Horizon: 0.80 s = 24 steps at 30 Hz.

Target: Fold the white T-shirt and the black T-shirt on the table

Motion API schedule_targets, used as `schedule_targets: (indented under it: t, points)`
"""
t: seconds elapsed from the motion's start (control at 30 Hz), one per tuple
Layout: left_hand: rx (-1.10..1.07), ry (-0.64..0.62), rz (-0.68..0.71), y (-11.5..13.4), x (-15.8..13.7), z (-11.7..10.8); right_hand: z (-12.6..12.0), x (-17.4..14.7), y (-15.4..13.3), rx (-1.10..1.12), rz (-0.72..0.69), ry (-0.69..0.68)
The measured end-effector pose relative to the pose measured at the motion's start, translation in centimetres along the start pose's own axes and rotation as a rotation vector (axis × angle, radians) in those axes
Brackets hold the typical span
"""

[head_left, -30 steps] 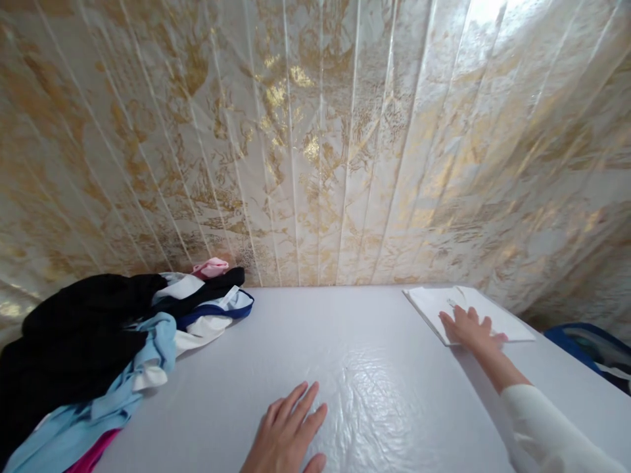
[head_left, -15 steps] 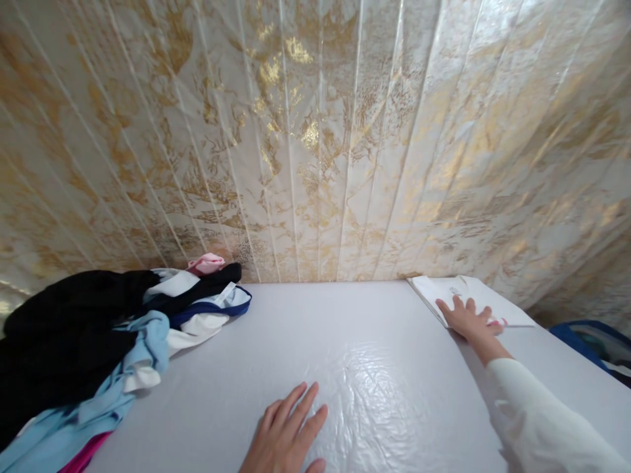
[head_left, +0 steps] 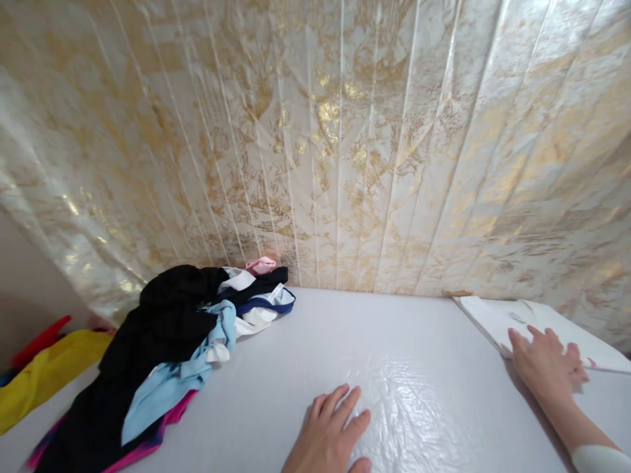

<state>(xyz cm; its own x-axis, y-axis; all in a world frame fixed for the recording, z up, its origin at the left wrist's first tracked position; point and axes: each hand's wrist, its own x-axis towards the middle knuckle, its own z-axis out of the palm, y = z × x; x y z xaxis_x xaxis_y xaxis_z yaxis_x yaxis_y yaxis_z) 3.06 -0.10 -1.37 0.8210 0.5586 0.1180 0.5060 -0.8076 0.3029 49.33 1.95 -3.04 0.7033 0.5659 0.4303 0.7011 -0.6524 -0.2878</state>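
My left hand [head_left: 329, 430] hovers over or rests on the pale table [head_left: 276, 401] near its front edge, fingers spread and holding nothing. Over at the right, my right hand [head_left: 548, 361] is open above the near edge of a flat, folded white garment [head_left: 537, 318]; whether the fingers touch it is hard to tell. A small pink mark shows on the white cloth beside the hand. On the left lies a heap of clothes, with a black garment [head_left: 172, 335], a light blue one [head_left: 170, 391] and a navy-trimmed piece [head_left: 273, 302] among them.
A white and gold patterned curtain [head_left: 315, 151] hangs along the table's far side. At the far left are a yellow cloth [head_left: 54, 368] and a red item [head_left: 42, 341]. A pink cloth [head_left: 261, 265] sits at the back of the heap.
The view has turned to the left, so everything sits further right and the yellow and red items show. My right hand has drawn back slightly from the white garment.
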Motion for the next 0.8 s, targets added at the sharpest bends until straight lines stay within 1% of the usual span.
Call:
schedule_targets:
  t: [0.07,0.1,0.17,0.2,0.27,0.33,0.4,0.5,0.6,0.7,0.8]
  points:
    - [-0.090,0.046,-0.057,0.0,-0.1,-1.4,-0.3,-1.3,-0.7,0.117,0.002,0.006]
    - [-0.123,0.104,-0.100,-0.3,-0.1,-2.3,-0.3,-2.0,-1.0,0.157,-0.031,0.000]
    - [-0.132,0.266,-0.205,-1.6,0.0,-4.7,-0.1,-3.6,-1.8,0.199,-0.151,-0.014]
    - [-0.107,0.350,-0.253,-2.6,0.1,-6.2,0.0,-4.5,-2.2,0.215,-0.218,-0.018]
    - [0.015,0.454,-0.340,-5.3,0.1,-9.6,0.3,-6.2,-3.1,0.250,-0.350,-0.024]
    - [0.065,0.506,-0.403,-8.4,0.2,-13.2,0.6,-7.6,-4.1,0.294,-0.458,-0.030]
    - [0.112,0.530,-0.479,-11.5,0.3,-16.5,0.8,-8.8,-4.9,0.335,-0.541,-0.043]
    - [0.192,0.522,-0.614,-15.3,0.9,-20.3,0.9,-9.6,-5.8,0.364,-0.613,-0.065]
    - [0.257,0.446,-0.708,-17.6,2.1,-22.7,0.8,-9.8,-5.9,0.371,-0.615,-0.126]
    - [0.294,0.316,-0.746,-18.6,3.0,-23.5,0.6,-9.7,-5.7,0.365,-0.576,-0.205]
    - [0.321,0.187,-0.761,-18.8,3.3,-23.1,0.6,-9.7,-5.6,0.357,-0.578,-0.230]
